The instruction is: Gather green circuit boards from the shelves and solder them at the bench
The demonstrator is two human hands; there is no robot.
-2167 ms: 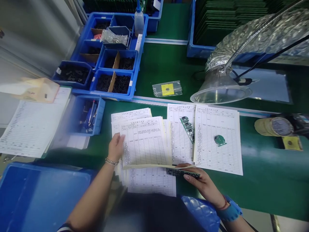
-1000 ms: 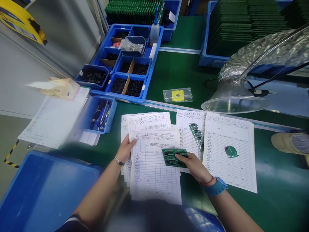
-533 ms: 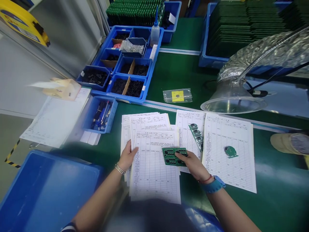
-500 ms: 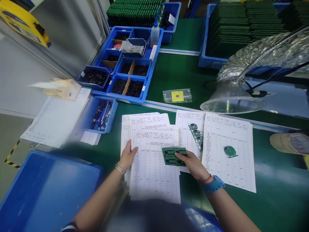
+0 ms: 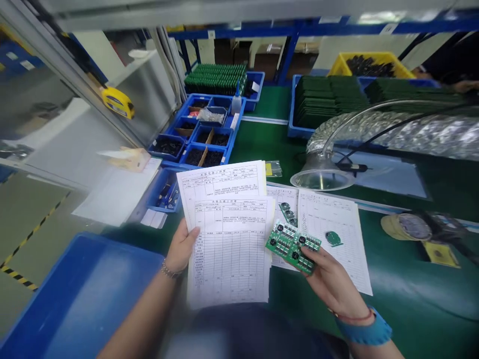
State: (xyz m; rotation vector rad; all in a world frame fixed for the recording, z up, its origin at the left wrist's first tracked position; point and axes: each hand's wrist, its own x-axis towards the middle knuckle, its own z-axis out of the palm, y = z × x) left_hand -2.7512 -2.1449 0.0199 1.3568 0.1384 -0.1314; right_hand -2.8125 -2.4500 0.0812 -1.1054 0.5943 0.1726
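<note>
So the person's left hand (image 5: 183,247) is pinching a bunch of printed forms (image 5: 232,254) by the left edge, thumb on top. The right hand (image 5: 331,279) has a green circuit board (image 5: 288,244) clamped, thumb on its face and fingers underneath, just beside those sheets. It's kinda crowded: the held paper blocks part of the yellow-labelled plastic bag (image 5: 276,169) and overlaps the blue tool bin (image 5: 155,199). Past the board, more forms (image 5: 355,254) lie on the worktop (image 5: 411,289), with a narrow circuit board strip (image 5: 287,212) and a round green board (image 5: 332,238) on them. A clear funnel hood (image 5: 318,172) on a foil duct (image 5: 392,134) hangs behind.
</note>
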